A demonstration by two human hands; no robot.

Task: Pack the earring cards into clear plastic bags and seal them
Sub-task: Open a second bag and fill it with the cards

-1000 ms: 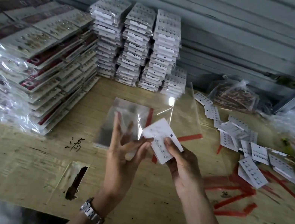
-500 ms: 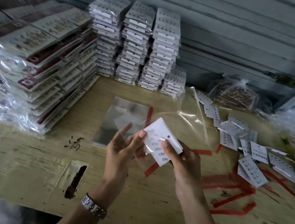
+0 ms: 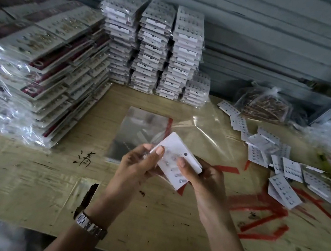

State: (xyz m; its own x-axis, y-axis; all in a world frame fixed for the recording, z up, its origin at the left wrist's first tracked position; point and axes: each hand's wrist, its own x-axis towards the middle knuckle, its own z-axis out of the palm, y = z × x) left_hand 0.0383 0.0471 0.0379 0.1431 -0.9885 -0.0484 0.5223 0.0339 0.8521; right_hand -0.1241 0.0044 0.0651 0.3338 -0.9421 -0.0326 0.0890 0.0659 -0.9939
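Card, white and tilted, is held above the tabletop. Left hand pinches the card's left corner, thumb on top; right hand pinches its right edge. A clear bag billows just behind the card. Behind-left of the card lies a bag pile; to its right, loose cards; far behind, packed stacks.

Soft diffuse light, moderately bright, no hard shadows on table. White glare patches on plastic-wrapped stacks at left; faint sheen streaks across clear bag. Earring card near washed out, studs smeared. Left hand and right hand slightly motion-blurred. Wall slats bow from wide-angle lens; corners soft, bottom edge dark.
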